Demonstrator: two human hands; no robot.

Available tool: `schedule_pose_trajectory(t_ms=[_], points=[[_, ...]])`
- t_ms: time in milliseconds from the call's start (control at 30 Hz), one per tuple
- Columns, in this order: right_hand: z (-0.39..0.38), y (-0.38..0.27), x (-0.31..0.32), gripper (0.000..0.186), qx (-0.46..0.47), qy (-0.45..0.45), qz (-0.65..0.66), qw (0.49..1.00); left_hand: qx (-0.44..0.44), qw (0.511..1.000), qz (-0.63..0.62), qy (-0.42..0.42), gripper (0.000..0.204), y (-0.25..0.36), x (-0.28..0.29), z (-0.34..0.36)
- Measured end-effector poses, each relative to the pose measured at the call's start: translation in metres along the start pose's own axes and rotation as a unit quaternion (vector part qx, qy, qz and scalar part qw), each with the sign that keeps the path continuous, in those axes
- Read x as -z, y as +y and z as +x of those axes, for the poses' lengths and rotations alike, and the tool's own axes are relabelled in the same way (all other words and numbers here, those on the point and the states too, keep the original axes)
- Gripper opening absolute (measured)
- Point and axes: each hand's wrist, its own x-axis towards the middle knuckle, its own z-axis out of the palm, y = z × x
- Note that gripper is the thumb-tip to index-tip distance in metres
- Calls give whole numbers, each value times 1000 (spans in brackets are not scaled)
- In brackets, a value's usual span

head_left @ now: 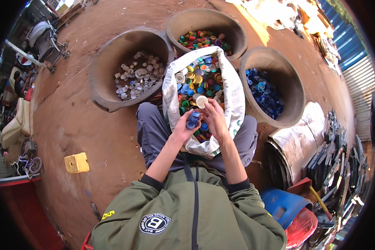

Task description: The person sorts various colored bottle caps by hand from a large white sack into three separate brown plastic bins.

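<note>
Blue bottle caps (192,120) bunched in your curled left fingers (182,123); right fingers (213,110) pinch white cap (201,101) (slack left hold could spill blues into sack (234,83)).

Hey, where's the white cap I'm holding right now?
In the head view, the white cap is near the centre, in your right hand over the open white sack, just beyond the blue caps in your left hand.
</note>
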Motion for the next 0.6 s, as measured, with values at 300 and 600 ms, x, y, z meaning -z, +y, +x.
schedule_pose_trajectory(t_ms=[300,600], points=[[137,-31,-137,70,79,-147,-191,967,-57,995,46,64,20,-1,-20,-4],[92,-23,-58,34,148,-114,-240,953,-67,997,16,-47,40,13,-29,-18]])
